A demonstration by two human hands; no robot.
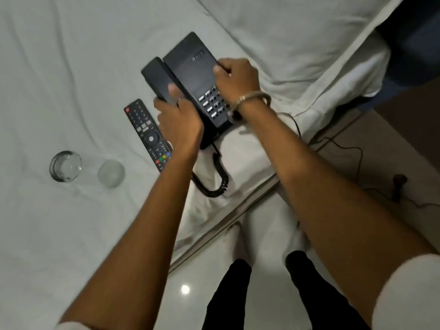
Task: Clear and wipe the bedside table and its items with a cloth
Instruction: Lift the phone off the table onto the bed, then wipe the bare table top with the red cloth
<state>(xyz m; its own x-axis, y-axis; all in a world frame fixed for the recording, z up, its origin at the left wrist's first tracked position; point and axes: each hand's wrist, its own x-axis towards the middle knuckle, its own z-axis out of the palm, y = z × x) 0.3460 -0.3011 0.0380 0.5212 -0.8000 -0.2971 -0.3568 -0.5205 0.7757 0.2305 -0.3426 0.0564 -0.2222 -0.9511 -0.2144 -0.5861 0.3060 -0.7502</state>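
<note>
Telephone is held low over the bed, its long axis running from five to eleven o'clock. Left hand is clamped on the handset end at seven o'clock; right hand grips the base edge at three o'clock, fingers closed.

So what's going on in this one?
A person stands at a bed, both hands on a black desk phone lying on the white sheet. The left hand grips the handset end, the right hand holds the base. A TV remote and two glasses lie beside it. No cloth is visible.
</note>
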